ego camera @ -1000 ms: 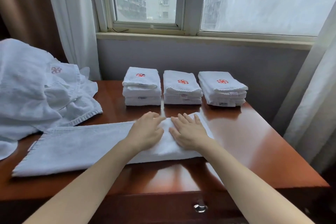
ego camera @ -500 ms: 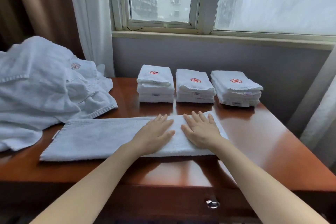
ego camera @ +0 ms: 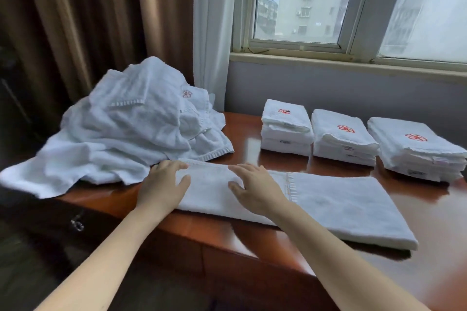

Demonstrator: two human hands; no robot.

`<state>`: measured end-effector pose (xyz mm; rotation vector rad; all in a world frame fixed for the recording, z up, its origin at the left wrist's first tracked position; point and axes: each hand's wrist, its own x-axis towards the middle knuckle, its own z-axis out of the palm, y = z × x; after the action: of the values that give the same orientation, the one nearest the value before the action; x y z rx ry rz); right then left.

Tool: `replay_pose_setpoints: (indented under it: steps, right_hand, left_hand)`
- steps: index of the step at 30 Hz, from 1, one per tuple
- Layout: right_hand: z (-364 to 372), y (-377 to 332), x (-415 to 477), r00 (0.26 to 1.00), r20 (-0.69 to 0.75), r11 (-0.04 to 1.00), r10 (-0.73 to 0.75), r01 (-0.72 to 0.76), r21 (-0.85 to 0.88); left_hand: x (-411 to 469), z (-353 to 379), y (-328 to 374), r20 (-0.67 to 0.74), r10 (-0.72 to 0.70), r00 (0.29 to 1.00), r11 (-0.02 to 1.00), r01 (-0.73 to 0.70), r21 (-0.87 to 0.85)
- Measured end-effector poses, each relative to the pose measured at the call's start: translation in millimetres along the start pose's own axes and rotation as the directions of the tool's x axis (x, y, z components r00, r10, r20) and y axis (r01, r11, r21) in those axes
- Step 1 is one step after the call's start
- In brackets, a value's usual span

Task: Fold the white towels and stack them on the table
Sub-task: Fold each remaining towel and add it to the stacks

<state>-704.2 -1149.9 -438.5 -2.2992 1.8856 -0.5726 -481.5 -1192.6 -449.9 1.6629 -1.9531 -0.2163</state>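
Note:
A long, half-folded white towel (ego camera: 341,202) lies flat along the front of the wooden table (ego camera: 417,272). My left hand (ego camera: 164,184) rests flat on its left end, fingers spread. My right hand (ego camera: 255,187) presses flat on the towel a little to the right of it. Three stacks of folded white towels with red logos stand at the back: left stack (ego camera: 285,127), middle stack (ego camera: 341,137), right stack (ego camera: 414,149).
A heap of unfolded white towels (ego camera: 126,129) covers the table's left side and hangs over its edge. Brown curtains (ego camera: 75,20) hang at the left, and a window (ego camera: 316,0) with its sill is behind the stacks. A drawer handle (ego camera: 77,223) shows below the table's edge.
Both hands have slid left along the towel, from its right end to its left end. The view has turned left, bringing the heap of towels toward the centre.

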Motion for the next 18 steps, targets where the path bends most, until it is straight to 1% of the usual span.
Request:
replay_pose_setpoints:
  steps: [1, 3, 5, 7, 9, 13, 15, 16, 18]
  right_hand:
    - [6.4, -5.7, 6.4, 1.0, 0.013, 1.0, -0.004, 0.004, 0.003]
    - [17.7, -14.0, 16.9, 0.999, 0.042, 1.0, 0.0, 0.0, 0.002]
    - [28.6, -18.9, 23.9, 0.998, 0.067, 1.0, 0.004, -0.004, -0.01]
    - [37.8, -21.4, 27.6, 0.998, 0.068, 1.0, 0.001, 0.001, -0.029]
    - [44.0, -22.1, 28.7, 0.998, 0.068, 0.999, 0.0, 0.003, -0.051]
    - [46.3, -19.2, 27.9, 0.998, 0.07, 0.998, -0.01, 0.014, -0.059]
    - [47.4, -18.4, 27.4, 0.998, 0.059, 0.998, -0.015, 0.019, -0.061]
    - [48.0, -18.4, 27.1, 0.999, 0.051, 0.998, -0.013, 0.016, -0.057]
    - [48.4, -18.3, 26.8, 0.999, 0.037, 0.999, -0.009, 0.01, -0.03]
  left_hand:
    - [0.1, -4.1, -8.2, 0.003, -0.047, 0.999, 0.997, 0.047, 0.056]
    - [1.4, -9.2, -20.7, 0.053, -0.142, 0.988, 0.975, 0.13, 0.178]
    - [3.2, -9.3, -28.4, 0.122, -0.206, 0.971, 0.948, 0.167, 0.272]
    - [6.1, -7.6, -32.2, 0.156, -0.232, 0.96, 0.936, 0.176, 0.306]
    - [10.5, -6.4, -33.5, 0.181, -0.243, 0.953, 0.937, 0.183, 0.296]
    - [18.2, -7.8, -32.7, 0.235, -0.258, 0.937, 0.952, 0.206, 0.225]
    - [20.6, -9.5, -32.3, 0.234, -0.252, 0.939, 0.964, 0.222, 0.147]
    - [21.6, -10.8, -31.8, 0.234, -0.244, 0.941, 0.97, 0.233, 0.075]
    - [22.1, -14.8, -27.8, 0.257, -0.214, 0.942, 0.954, 0.259, -0.152]
